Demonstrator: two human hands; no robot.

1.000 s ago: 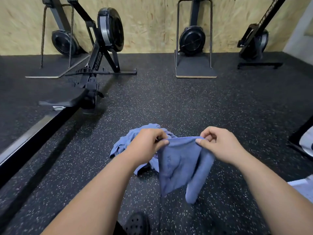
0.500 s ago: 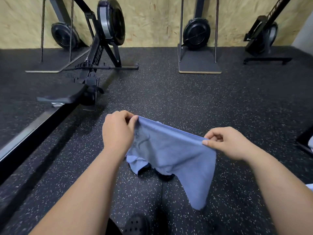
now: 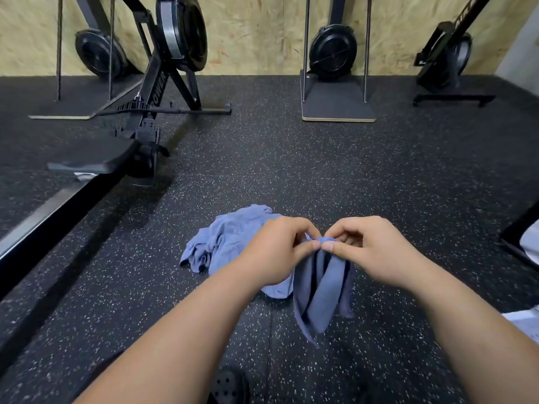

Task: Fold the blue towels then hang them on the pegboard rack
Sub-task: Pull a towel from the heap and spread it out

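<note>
A blue towel (image 3: 319,293) hangs in folds from both my hands, above the dark speckled floor. My left hand (image 3: 274,252) and my right hand (image 3: 370,252) pinch its top edge side by side, thumbs almost touching. Behind and left of my hands, a crumpled heap of blue towels (image 3: 224,243) lies on the floor, partly hidden by my left hand. No pegboard rack is in view.
A black rowing machine (image 3: 151,118) and its long rail (image 3: 43,223) run along the left. Other black fan machines (image 3: 332,53) stand against the wooden back wall. A dark-framed object (image 3: 522,243) sits at the right edge. My black shoe (image 3: 227,387) shows at the bottom.
My hands, spread apart with the towel stretched between them half a second ago, have come together, bringing the two top corners together so the towel hangs doubled in folds.
</note>
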